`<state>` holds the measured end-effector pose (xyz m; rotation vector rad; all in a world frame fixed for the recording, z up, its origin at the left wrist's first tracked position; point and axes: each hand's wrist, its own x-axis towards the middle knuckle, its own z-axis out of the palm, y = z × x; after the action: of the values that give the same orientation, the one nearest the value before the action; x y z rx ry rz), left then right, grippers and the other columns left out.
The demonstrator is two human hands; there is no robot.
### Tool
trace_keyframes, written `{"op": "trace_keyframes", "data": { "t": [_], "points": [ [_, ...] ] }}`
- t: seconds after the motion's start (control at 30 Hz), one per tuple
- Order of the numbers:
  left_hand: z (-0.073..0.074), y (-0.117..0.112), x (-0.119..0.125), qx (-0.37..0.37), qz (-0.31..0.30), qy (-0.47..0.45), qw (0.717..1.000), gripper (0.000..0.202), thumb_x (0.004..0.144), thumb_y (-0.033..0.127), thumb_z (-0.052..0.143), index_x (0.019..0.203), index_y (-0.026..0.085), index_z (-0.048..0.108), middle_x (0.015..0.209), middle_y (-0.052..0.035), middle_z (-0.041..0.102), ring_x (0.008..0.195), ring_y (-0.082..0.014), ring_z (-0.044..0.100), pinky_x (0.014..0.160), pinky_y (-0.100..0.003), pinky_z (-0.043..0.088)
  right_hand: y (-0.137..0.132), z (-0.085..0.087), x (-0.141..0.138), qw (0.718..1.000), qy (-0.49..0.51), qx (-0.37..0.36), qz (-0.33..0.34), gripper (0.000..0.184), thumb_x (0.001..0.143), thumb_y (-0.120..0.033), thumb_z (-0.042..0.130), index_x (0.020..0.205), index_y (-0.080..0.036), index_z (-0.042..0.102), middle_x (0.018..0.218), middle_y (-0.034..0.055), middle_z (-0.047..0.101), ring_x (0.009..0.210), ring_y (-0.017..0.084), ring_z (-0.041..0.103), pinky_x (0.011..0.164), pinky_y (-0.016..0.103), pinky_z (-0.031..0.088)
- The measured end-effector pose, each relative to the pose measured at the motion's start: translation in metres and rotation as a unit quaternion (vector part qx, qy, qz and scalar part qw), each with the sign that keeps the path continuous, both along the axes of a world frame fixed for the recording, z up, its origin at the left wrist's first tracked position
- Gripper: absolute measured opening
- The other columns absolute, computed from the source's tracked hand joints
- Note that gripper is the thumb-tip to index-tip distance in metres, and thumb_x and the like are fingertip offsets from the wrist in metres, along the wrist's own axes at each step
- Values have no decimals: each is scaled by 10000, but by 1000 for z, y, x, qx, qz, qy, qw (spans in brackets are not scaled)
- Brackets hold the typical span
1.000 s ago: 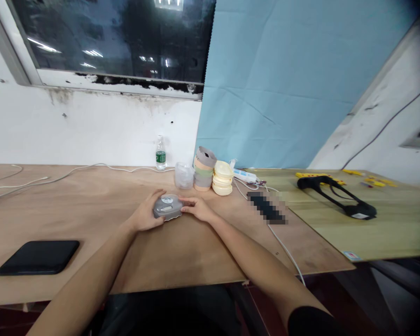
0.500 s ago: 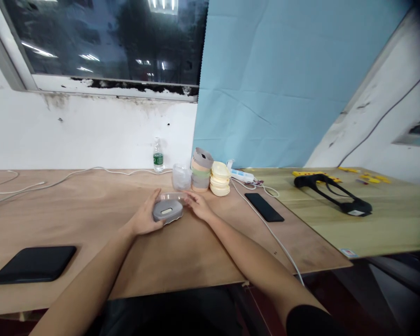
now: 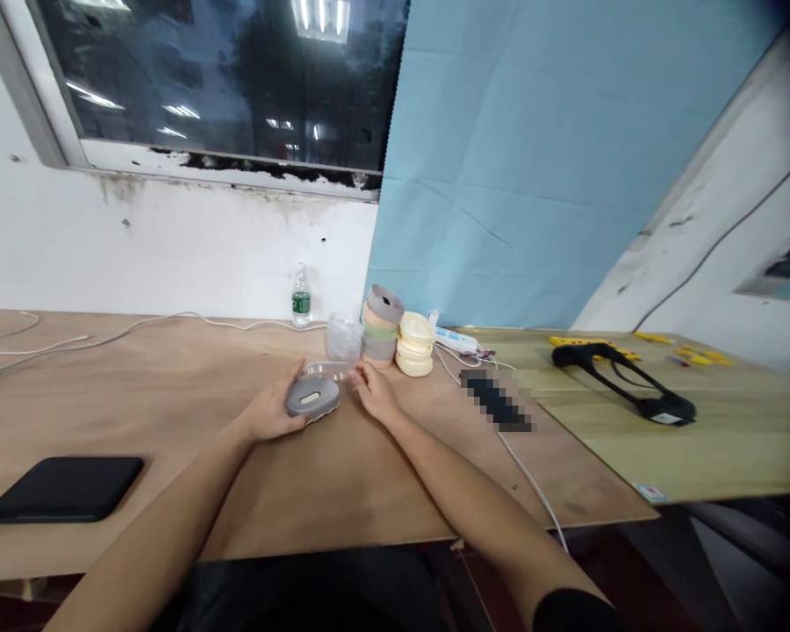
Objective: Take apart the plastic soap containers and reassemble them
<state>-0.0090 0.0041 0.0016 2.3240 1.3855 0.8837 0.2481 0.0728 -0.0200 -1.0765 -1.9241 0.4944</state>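
On the light-brown wooden desk (image 3: 329, 505) I count one shallow grey oval container (image 3: 323, 405) with a pale slot in its top, and one clear plastic oval piece (image 3: 327, 370) just beyond it. Past those, toward the far edge, I have one bundle of clear plastic (image 3: 343, 338), one leaning stack of grey, peach and green rings (image 3: 380, 332) and one stack of cream-yellow containers (image 3: 414, 347), layers too small to count surely. One clear bottle with a green label (image 3: 301, 305) stands at the far edge; one flat black slab (image 3: 62, 490) lies by the near edge, well to the left.

My left grip (image 3: 273, 408) is curved wide, clamped on the grey oval container's left end, thumb at its near side. My right grip (image 3: 375, 392) is nearly together, fingertips at the clear piece's right end; I cannot tell whether they pinch it. The grey oval container therefore sits inside the left grip and just left of the right one, between the desk's near and far edges.
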Motion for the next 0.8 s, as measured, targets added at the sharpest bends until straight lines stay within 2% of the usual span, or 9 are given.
{"op": "trace_keyframes", "data": {
  "t": [0.1, 0.23, 0.37, 0.5, 0.57, 0.63, 0.73, 0.8],
  "points": [
    [1, 0, 1, -4, 3, 4, 1000, 1050, 661, 350, 668, 1508, 233, 59, 1390, -99, 482, 1217, -303, 512, 997, -406, 434, -2, 4, -2, 997, -58, 44, -41, 264, 926, -405, 418, 984, -225, 603, 875, 46, 681, 809, 199, 618, 710, 282, 425],
    [-2, 1, 2, 2, -14, 17, 1000, 1060, 661, 334, 664, 1505, 227, 32, 1386, -96, 482, 1230, -302, 494, 1014, -432, 408, 2, 0, -1, 994, -65, 44, -76, 275, 915, -377, 411, 819, -221, 616, 734, 28, 658, 694, 186, 589, 631, 265, 387],
    [-4, 2, 1, 2, -8, 24, 1000, 1018, 670, 342, 660, 1500, 227, 81, 1353, -85, 513, 1203, -287, 513, 1013, -424, 406, 8, -2, 2, 994, 9, 14, -109, 367, 875, -406, 434, 596, -202, 556, 555, 3, 572, 567, 158, 526, 557, 247, 356],
    [-4, 4, 2, 26, -20, 41, 999, 856, 670, 327, 650, 1442, 203, 304, 1348, -89, 517, 1216, -280, 494, 1036, -401, 387, 12, 14, -9, 978, 145, -76, -131, 339, 791, -409, 522, 533, -190, 516, 450, -27, 480, 469, 126, 469, 459, 219, 327],
    [-4, 5, 3, 35, -24, 59, 997, 754, 675, 325, 640, 1381, 183, 416, 1351, -99, 514, 1226, -285, 482, 1044, -401, 380, 14, 29, -21, 949, 248, -143, -133, 294, 776, -396, 540, 568, -190, 512, 435, -43, 462, 409, 104, 433, 397, 204, 293],
    [-4, 6, 3, 35, -24, 75, 996, 684, 681, 332, 633, 1328, 162, 486, 1333, -112, 529, 1218, -291, 488, 1042, -404, 383, 18, 46, -35, 907, 339, -208, -135, 278, 781, -389, 547, 591, -197, 480, 407, -61, 427, 345, 81, 375, 346, 192, 245],
    [-4, 6, 3, 32, -20, 85, 996, 650, 689, 340, 628, 1298, 142, 519, 1303, -124, 553, 1204, -292, 500, 1032, -401, 394, 30, 70, -51, 838, 423, -319, -129, 295, 812, -417, 533, 629, -204, 444, 389, -68, 421, 299, 68, 330, 308, 184, 211],
    [-4, 6, 3, 33, -20, 85, 996, 641, 690, 341, 630, 1289, 138, 526, 1298, -125, 558, 1212, -290, 494, 1036, -399, 391, 39, 82, -56, 799, 460, -367, -122, 315, 834, -451, 511, 653, -207, 426, 391, -69, 422, 289, 66, 323, 303, 181, 222]
  ]
}}
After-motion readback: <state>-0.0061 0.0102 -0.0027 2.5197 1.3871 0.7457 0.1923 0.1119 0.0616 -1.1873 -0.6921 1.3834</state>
